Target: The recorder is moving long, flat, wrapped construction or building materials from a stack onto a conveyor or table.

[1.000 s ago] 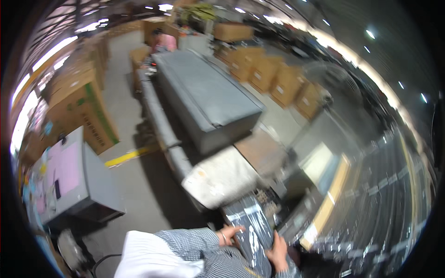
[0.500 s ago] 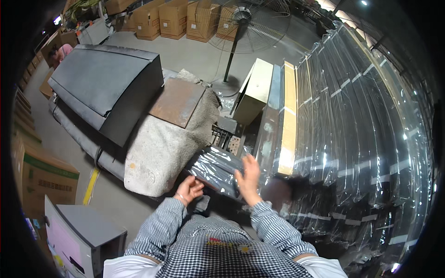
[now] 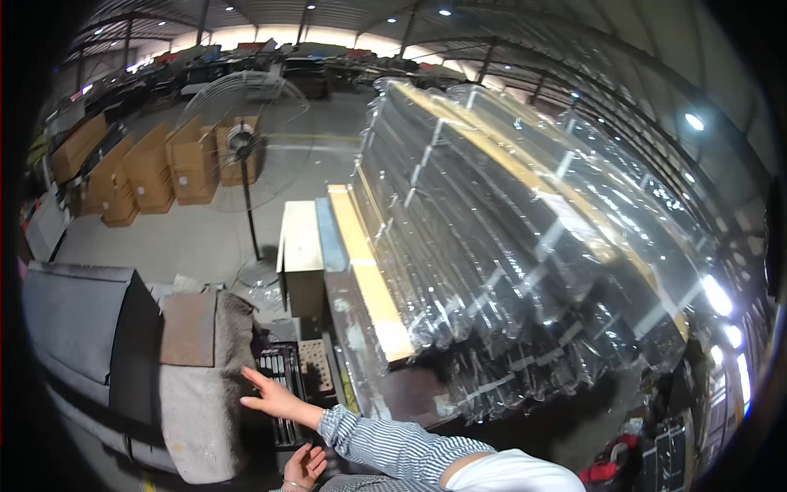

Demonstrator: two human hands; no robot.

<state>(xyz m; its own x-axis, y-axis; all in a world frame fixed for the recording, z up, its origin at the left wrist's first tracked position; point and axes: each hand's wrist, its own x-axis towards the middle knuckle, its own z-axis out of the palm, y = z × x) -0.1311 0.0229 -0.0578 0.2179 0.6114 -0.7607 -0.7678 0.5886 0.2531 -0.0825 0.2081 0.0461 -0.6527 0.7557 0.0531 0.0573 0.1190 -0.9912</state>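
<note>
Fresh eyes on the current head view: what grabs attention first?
The plastic-wrapped dark panels, glinting across the centre and right. Next, the fan with its wire cage, standing upper left near brown boxes. Lower down, the right hand, open and empty, by the grey cloth, with the left hand below it.

The blanket (image 3: 205,422) was rough, matt cloth. On its far left corner, the flat plate (image 3: 188,328) looked like dull, rusty metal. Clear plastic, glossy and crinkled, covered the wrapped panels (image 3: 459,266). The fan (image 3: 240,139) showed thin metal wire; the cartons (image 3: 193,164) were matt cardboard, the striped sleeve (image 3: 385,440) puckered cloth.
</note>
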